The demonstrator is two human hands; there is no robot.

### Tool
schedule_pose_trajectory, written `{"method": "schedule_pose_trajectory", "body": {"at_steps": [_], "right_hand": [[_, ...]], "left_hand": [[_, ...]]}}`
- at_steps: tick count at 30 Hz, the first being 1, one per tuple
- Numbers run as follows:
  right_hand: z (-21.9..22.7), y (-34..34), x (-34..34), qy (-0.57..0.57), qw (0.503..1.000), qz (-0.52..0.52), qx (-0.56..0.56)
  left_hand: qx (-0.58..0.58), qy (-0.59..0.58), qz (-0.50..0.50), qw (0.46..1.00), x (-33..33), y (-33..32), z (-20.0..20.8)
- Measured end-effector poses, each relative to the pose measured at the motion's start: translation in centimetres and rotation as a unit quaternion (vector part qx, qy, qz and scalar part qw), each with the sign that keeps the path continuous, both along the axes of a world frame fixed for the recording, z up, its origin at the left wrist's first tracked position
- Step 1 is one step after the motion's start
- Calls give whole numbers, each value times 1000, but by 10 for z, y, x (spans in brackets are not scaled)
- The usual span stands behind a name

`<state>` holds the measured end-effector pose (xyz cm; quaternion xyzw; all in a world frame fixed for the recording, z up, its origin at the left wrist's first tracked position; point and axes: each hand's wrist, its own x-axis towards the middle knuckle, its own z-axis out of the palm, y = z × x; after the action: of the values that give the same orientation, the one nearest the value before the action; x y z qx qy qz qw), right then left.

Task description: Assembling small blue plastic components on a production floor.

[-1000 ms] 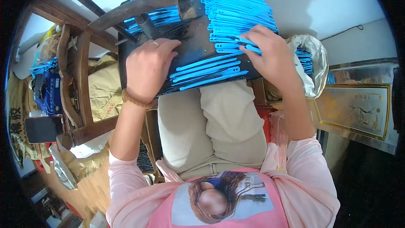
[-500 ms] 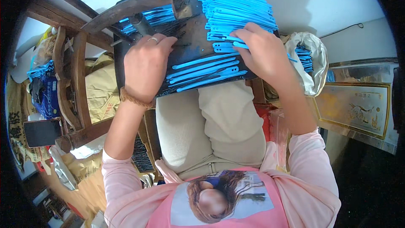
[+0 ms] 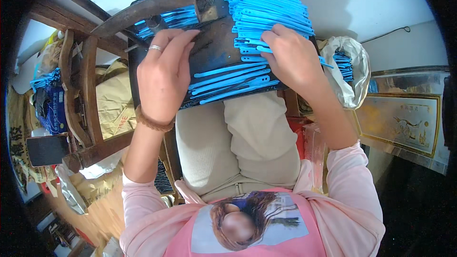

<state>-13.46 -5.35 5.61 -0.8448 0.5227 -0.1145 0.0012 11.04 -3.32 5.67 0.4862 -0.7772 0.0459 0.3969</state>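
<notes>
Over the dark tray (image 3: 216,43) on my lap, my right hand (image 3: 296,62) is closed on a slim blue plastic strip (image 3: 325,63); one end sticks out by my thumb, the other past the back of my hand. Just beyond it lies a thick pile of blue strips with holed ends (image 3: 266,4). My left hand (image 3: 163,74) hovers at the tray's left side, fingers bent together beside thin black pieces (image 3: 202,43). Whatever its fingertips hold, if anything, is too small to make out. Several blue strips (image 3: 231,74) lie in a row along the tray's near edge.
A wooden arm with a metal post (image 3: 154,21) arches over the tray's left part, above more blue strips (image 3: 181,16). A white bag (image 3: 350,93) of strips stands at the right. Wooden framing (image 3: 90,85) and a brown paper bag (image 3: 114,100) are at the left.
My left hand has turned and moved slightly nearer to me, its fingers now stretched further forward. My right hand has shifted slightly left and away from me, still holding a blue strip.
</notes>
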Motion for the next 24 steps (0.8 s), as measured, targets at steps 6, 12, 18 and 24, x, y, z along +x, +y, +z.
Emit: {"method": "schedule_pose_trajectory", "body": {"at_steps": [6,12,18,24], "right_hand": [[1,-1,-3,-36,996,60,-62],[13,-4,1,-172,971,140,-85],[-5,-12,14,-280,941,168,-91],[-10,-18,27,-319,925,192,-78]], "left_hand": [[-9,165,-24,986,-8,-5,-9],[111,297,-26,948,-18,-5,-13],[145,320,-29,936,-19,-6,-21],[148,331,-25,931,-16,-9,-19]]}}
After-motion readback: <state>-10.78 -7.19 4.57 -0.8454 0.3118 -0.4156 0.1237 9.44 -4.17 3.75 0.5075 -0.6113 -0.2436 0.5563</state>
